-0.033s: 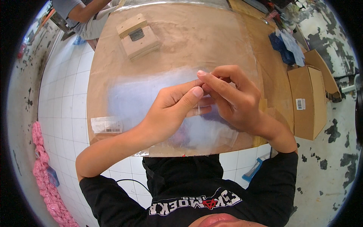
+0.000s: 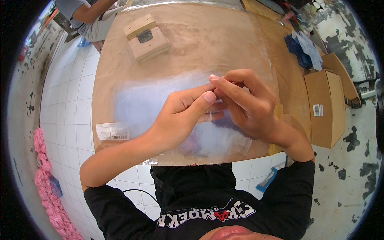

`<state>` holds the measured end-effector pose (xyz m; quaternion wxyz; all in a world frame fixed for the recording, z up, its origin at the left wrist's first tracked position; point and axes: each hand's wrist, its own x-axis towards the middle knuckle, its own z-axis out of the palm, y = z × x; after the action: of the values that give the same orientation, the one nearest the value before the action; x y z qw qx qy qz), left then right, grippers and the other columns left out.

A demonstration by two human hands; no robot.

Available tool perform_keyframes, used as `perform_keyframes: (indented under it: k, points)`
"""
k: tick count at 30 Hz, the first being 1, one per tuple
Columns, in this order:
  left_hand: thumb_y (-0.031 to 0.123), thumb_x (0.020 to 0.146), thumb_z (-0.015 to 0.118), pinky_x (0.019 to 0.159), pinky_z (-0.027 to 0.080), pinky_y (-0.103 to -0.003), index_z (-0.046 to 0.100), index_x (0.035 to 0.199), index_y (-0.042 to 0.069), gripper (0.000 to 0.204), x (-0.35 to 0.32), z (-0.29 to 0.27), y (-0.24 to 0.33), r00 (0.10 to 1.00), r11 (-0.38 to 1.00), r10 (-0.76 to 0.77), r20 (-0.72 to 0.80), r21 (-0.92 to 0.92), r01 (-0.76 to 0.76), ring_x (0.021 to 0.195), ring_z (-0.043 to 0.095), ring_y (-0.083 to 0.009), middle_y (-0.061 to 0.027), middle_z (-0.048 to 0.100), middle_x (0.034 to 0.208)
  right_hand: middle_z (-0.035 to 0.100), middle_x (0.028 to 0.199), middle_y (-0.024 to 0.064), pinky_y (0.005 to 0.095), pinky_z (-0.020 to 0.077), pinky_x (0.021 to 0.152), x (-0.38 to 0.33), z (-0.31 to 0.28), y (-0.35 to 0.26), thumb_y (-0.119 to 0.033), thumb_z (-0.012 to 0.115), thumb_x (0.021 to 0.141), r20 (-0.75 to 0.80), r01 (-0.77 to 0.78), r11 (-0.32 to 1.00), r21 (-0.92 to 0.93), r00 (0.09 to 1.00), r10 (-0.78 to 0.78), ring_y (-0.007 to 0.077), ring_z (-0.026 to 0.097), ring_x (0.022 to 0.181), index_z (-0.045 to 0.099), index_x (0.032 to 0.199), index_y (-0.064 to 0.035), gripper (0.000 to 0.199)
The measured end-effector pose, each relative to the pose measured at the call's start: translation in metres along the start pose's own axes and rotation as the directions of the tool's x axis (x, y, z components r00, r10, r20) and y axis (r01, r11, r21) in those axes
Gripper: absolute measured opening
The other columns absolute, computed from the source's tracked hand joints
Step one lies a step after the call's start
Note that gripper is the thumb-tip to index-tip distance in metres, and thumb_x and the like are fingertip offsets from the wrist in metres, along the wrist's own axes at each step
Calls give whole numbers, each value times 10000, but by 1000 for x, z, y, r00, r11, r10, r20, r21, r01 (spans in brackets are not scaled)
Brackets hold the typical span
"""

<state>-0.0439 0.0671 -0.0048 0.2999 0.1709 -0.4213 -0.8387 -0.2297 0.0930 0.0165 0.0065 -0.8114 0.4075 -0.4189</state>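
Observation:
My left hand [image 2: 180, 116] and my right hand [image 2: 250, 102] meet above the middle of a brown board table [image 2: 200, 40]. Both pinch the top edge of a clear plastic bag [image 2: 236, 140] that lies over a pale bluish patch [image 2: 136, 104] on the table. The left thumb points right and touches the right fingertips. The right fingers curl over the bag's edge. What is inside the bag is hidden by my hands, apart from a dark purplish smear under them.
A wooden block with a dark insert [image 2: 147, 38] sits at the table's far left. A white label [image 2: 113, 131] is stuck near the left edge. Blue cloth pieces [image 2: 304, 48] and a cardboard box [image 2: 326, 108] stand right. Another person [image 2: 90, 16] sits top left.

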Motion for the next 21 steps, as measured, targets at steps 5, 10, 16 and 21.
perform_keyframes:
  k: [5, 10, 16, 21]
  points:
    - [198, 1014, 463, 980, 481, -346, 485, 1316, -59, 397, 1, 1, 3, 999, 994, 33, -14, 104, -31, 1111, 581, -194, -147, 582, 1231, 606, 907, 95, 251, 509, 574, -1, 3, 3, 106, 695, 733, -39, 29, 999, 27, 999, -28, 163, 622, 699, 702, 1059, -35, 356]
    - [179, 1007, 463, 955, 511, -367, 474, 1302, -85, 396, 2, -3, 7, 999, 970, 37, 24, 241, -41, 1087, 599, -213, -161, 600, 1201, 600, 868, 88, 266, 518, 572, 4, 0, 4, 68, 702, 706, -45, 50, 997, 65, 998, -47, 184, 627, 693, 679, 948, -33, 263]
    - [243, 973, 519, 774, 593, -344, 513, 1251, -69, 418, 4, -2, 22, 973, 962, -208, -100, -200, 185, 924, 688, -294, -196, 659, 1086, 622, 921, 122, 298, 513, 660, 8, -7, 13, 4, 674, 797, -55, 84, 982, 168, 996, -76, 227, 629, 821, 607, 901, -55, 137]
    - [201, 980, 499, 701, 594, -306, 567, 1128, -54, 303, 12, -28, 35, 937, 1000, 27, -349, 7, -26, 811, 704, -239, -186, 667, 1020, 621, 1094, 191, 417, 445, 900, 11, -24, 37, -94, 569, 926, -211, -67, 673, 737, 923, 323, 303, 596, 1038, 508, 999, -55, 103]
